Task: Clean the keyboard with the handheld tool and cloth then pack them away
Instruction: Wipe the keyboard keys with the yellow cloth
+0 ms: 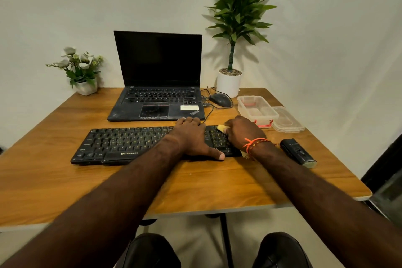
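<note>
A black keyboard [121, 144] lies across the middle of the wooden table [65, 180]. My left hand [191, 137] lies flat on its right half, fingers straight toward the far edge, thumb near the front edge. My right hand [241, 132] rests on the keyboard's right end and grips a yellow cloth [221, 127], which shows only as a small corner past the fingers. The black handheld tool [297, 152] lies on the table to the right of my right wrist, untouched.
A clear plastic box [256, 111] stands at the back right with its lid [287, 122] beside it. Behind the keyboard sit an open black laptop [158, 85] and a wired mouse [219, 99]. A potted plant [229, 81] and a flower pot [86, 87] stand along the wall.
</note>
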